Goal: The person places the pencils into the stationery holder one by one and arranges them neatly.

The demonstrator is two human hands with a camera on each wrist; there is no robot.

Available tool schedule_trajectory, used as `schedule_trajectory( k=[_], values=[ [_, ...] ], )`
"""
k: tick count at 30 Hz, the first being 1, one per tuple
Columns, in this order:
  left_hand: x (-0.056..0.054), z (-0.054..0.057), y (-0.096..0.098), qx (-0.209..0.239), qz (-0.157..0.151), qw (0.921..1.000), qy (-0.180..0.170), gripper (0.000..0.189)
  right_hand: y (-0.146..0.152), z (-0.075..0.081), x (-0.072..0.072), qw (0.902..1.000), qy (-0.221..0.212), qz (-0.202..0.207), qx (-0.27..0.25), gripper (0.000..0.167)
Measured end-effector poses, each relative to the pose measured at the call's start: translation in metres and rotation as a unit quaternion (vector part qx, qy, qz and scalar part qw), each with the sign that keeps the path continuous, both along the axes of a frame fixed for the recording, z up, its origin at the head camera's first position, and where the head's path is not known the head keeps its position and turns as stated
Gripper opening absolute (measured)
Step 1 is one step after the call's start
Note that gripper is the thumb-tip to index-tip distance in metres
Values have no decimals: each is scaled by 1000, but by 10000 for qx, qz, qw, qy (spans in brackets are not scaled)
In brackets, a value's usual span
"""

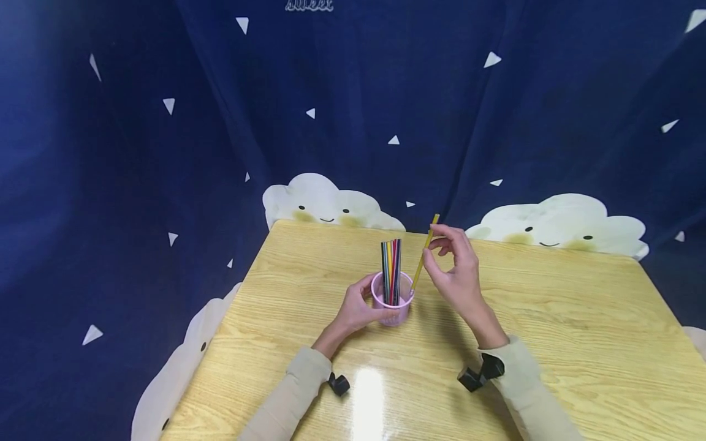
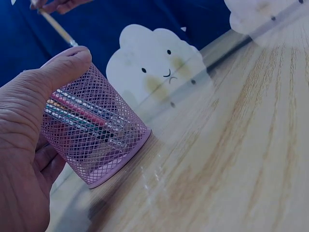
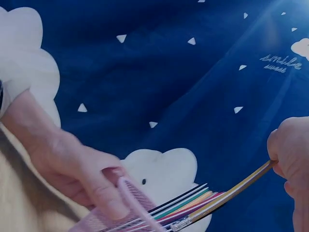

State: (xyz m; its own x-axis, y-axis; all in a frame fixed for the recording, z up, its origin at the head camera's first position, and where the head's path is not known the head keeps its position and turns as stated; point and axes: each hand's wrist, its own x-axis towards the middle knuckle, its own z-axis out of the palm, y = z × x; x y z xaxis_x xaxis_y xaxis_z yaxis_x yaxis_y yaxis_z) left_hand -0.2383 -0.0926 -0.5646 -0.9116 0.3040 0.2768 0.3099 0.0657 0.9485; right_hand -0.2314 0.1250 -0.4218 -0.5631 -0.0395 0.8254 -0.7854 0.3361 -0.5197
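Observation:
A pink mesh pencil cup (image 1: 393,315) stands on the wooden table, with my left hand (image 1: 355,309) wrapped around its side. In the left wrist view the left thumb lies along the rim of the cup (image 2: 96,130). Several pencils (image 1: 391,269) in dark, green, yellow and red stand inside it, leaning together. My right hand (image 1: 455,263) pinches a yellow pencil (image 1: 423,257) near its upper end, between thumb and fingers. That pencil slants, its metal-and-eraser end (image 3: 181,224) pointing down at the right side of the cup's rim.
The light wooden table (image 1: 551,343) extends around the cup. Behind it hangs a dark blue curtain (image 1: 353,73) with white triangles and smiling clouds (image 1: 562,226). Black wrist cameras (image 1: 480,372) sit on both beige sleeves (image 1: 529,392).

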Motion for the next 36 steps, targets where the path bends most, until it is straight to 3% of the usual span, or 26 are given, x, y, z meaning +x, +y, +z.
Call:
schedule_trajectory(
  k=[8,16,20,25,36],
  values=[
    [1,2,2,-34,-14,10000,21,85,-1,-43,-20,9989,-215,-52,402,50],
    [4,3,1,-81,-8,10000,-5,85,-5,-70,-19,9908,-858,139,1034,47],
    [5,2,3,-58,-29,10000,2,85,-6,-74,-16,9874,-1129,161,1097,47],
    [5,5,6,-57,-97,9999,-20,87,-2,-77,-12,9816,-1327,-96,1371,42],
    [5,6,5,3,-31,9999,-124,89,11,-80,-8,9808,-1222,-389,1466,34]
  ],
)
